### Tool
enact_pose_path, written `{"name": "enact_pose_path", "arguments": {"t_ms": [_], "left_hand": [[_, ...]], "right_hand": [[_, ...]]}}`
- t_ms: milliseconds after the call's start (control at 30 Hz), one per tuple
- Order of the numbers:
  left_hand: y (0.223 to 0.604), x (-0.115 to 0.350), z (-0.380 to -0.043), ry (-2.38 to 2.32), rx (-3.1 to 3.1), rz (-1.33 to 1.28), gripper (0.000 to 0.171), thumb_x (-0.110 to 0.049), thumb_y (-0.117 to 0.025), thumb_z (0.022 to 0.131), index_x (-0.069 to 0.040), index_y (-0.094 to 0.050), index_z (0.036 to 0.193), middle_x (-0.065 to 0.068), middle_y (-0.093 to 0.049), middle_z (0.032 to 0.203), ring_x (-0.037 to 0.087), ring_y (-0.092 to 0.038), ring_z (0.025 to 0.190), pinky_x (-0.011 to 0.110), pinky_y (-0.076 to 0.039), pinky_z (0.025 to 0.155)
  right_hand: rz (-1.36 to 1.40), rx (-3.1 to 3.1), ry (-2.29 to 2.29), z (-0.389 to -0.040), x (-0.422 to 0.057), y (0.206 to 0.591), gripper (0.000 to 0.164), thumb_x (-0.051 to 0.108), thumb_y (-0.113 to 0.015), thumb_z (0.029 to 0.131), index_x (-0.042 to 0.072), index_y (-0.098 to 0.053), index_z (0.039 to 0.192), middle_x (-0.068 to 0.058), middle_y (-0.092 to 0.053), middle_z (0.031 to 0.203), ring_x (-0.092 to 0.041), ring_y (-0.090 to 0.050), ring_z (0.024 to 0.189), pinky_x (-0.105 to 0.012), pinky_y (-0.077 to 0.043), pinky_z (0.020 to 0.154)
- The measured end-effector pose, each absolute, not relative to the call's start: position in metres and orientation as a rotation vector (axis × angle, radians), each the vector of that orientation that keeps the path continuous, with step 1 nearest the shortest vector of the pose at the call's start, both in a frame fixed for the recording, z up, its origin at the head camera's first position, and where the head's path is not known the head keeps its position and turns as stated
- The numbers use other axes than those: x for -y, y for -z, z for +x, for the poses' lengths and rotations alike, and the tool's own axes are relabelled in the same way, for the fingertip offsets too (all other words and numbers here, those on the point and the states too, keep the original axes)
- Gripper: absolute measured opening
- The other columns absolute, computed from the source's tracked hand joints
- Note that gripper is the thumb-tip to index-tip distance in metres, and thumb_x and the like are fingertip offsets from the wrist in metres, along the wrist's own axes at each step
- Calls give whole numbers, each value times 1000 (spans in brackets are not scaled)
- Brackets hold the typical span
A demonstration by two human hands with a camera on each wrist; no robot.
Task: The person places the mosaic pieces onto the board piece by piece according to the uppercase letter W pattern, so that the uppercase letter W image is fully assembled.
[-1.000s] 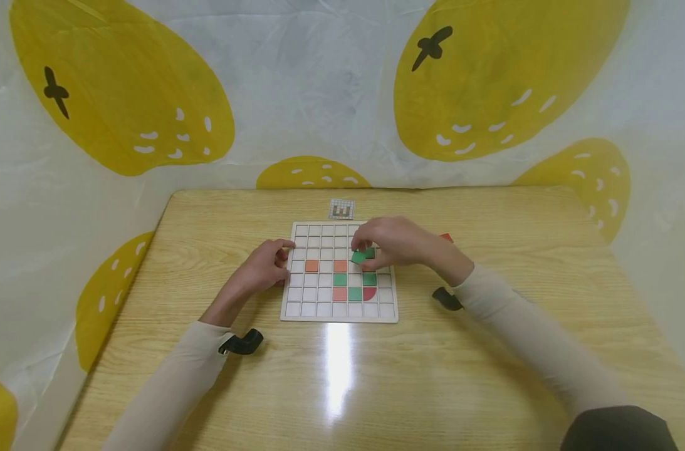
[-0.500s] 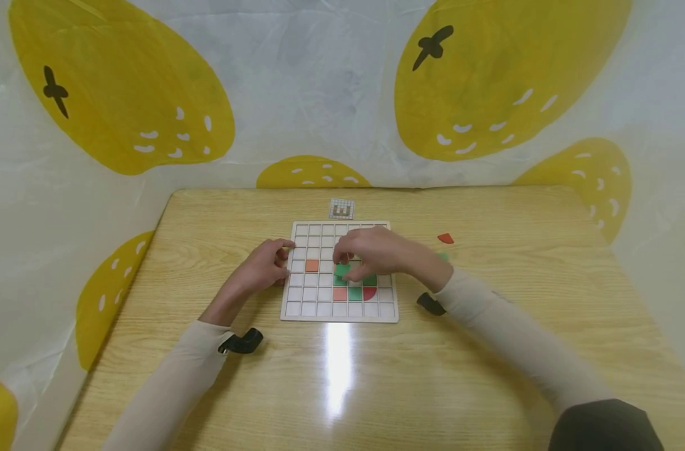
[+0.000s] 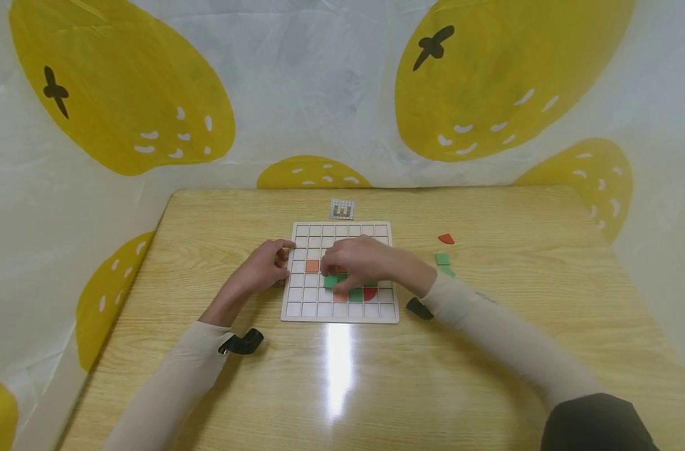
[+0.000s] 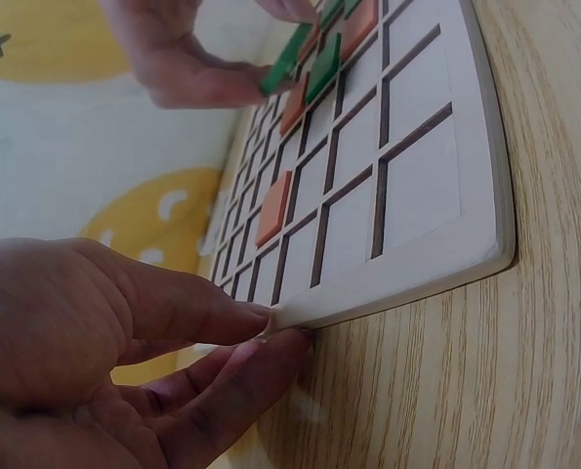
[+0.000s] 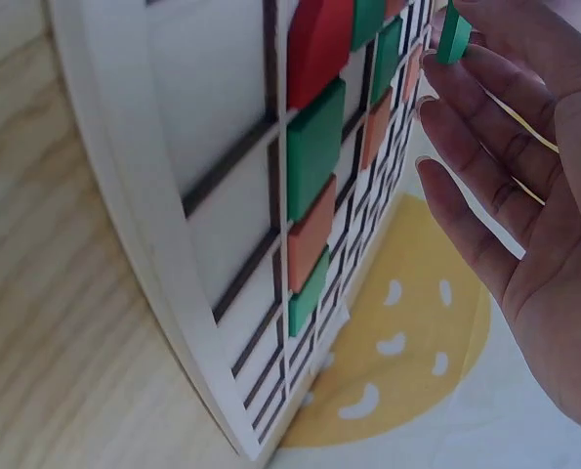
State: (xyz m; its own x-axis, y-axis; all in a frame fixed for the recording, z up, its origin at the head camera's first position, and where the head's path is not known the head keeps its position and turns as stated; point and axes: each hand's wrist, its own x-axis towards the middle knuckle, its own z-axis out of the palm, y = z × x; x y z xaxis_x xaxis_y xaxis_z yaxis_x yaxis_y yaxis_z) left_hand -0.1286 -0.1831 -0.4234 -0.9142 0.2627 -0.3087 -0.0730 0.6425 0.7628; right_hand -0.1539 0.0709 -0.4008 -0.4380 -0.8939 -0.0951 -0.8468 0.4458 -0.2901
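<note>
A white grid board [image 3: 310,309] lies on the table. My left hand [image 3: 261,268] holds its left edge, with thumb and finger tips [image 4: 288,354] against the rim in the left wrist view. Over the middle of the board, my right hand [image 3: 360,258] pinches a green square tile [image 5: 453,37], tilted and raised above the cells. An orange tile [image 3: 312,266] sits alone in a cell to its left. Below and right of the hand are another green tile [image 3: 356,294] and a red rounded tile [image 3: 370,294]. The right hand partly covers other tiles.
A small pattern card [image 3: 341,208] lies beyond the board. To the right are a loose red quarter-round piece [image 3: 446,238], a green square [image 3: 442,259] and a further green piece [image 3: 447,271]. Patterned cloth [image 3: 314,94] hangs behind the wooden table [image 3: 218,219].
My right hand has moved left and nearer across the board with the green tile. The loose pieces on the right have come into sight. My left hand stays at the edge.
</note>
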Motion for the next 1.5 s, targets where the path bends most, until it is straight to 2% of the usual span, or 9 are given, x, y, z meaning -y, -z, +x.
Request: {"name": "enact_pose_path", "arguments": {"t_ms": [200,733,1100,1500], "left_hand": [[423,183,-128,-1162,-2480,155,60,10,-62,90,-1,-47,147,20,-50,123,28,-52,99,30,-53,70],[421,182,-127,-1133,-2484,142,59,8,-63,91,-3,-47,147,20,-50,124,28,-52,99,30,-52,71],[420,182,-128,-1134,-2494,159,59,9,-64,91,-2,-48,147,20,-51,123,28,-53,100,30,-53,71],[420,182,-127,-1144,-2487,165,59,9,-63,91,-1,-48,147,21,-51,123,29,-52,100,31,-54,70]], "right_hand": [[-1512,-2453,287,-150,-66,407,29,38,-77,87,22,-72,111,8,-66,102,-9,-57,93,-27,-50,76],[-1586,-2438,221,-147,-58,413,24,38,-76,87,23,-72,105,10,-62,97,-8,-55,92,-25,-49,69],[-1617,-2404,209,-147,-57,413,28,42,-77,89,25,-78,111,11,-63,98,-8,-55,95,-25,-50,70],[-1627,-2414,227,-146,-58,414,27,42,-78,88,25,-78,109,11,-64,98,-9,-57,96,-26,-52,71]]}}
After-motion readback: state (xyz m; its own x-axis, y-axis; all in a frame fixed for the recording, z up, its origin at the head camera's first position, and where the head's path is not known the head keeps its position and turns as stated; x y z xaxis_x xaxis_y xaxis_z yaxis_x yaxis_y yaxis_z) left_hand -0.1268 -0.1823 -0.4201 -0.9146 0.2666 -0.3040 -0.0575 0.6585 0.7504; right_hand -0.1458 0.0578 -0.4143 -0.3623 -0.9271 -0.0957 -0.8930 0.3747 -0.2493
